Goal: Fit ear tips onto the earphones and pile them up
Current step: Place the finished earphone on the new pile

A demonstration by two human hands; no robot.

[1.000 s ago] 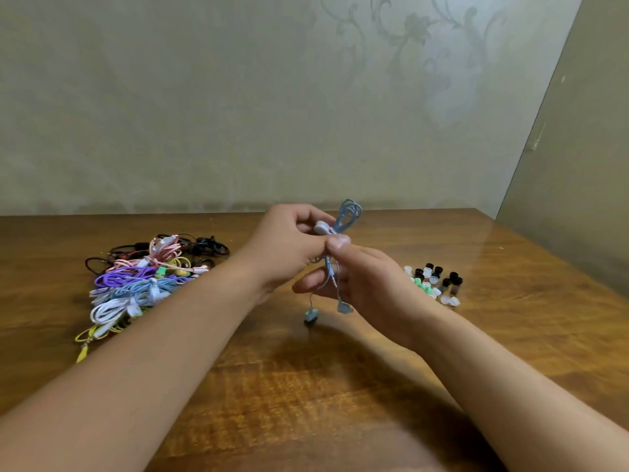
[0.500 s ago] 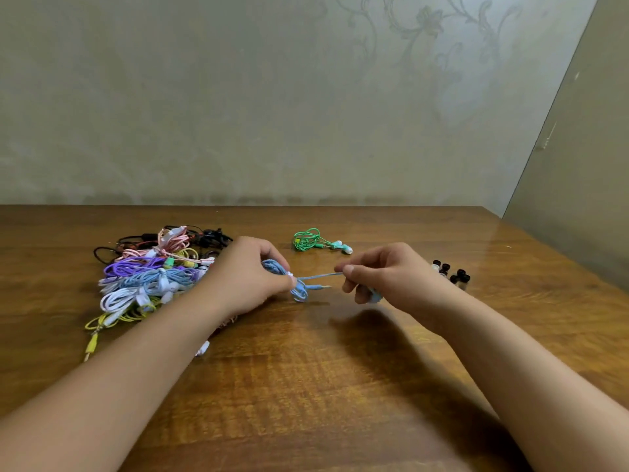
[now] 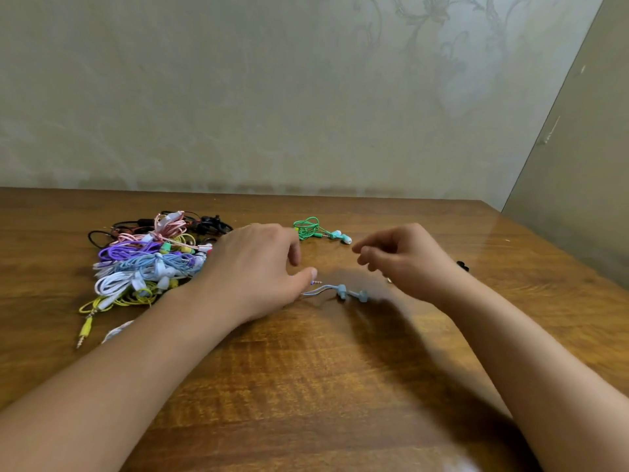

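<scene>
Centrally, the left hand [image 3: 258, 270] hovers palm down over the blue earphones [image 3: 340, 291] on the table [image 3: 340, 386], fingers loosely spread, gripping nothing. Right hand [image 3: 405, 257] hangs nearby, loosely curled, empty. Pile [image 3: 149, 264] lies left.
</scene>
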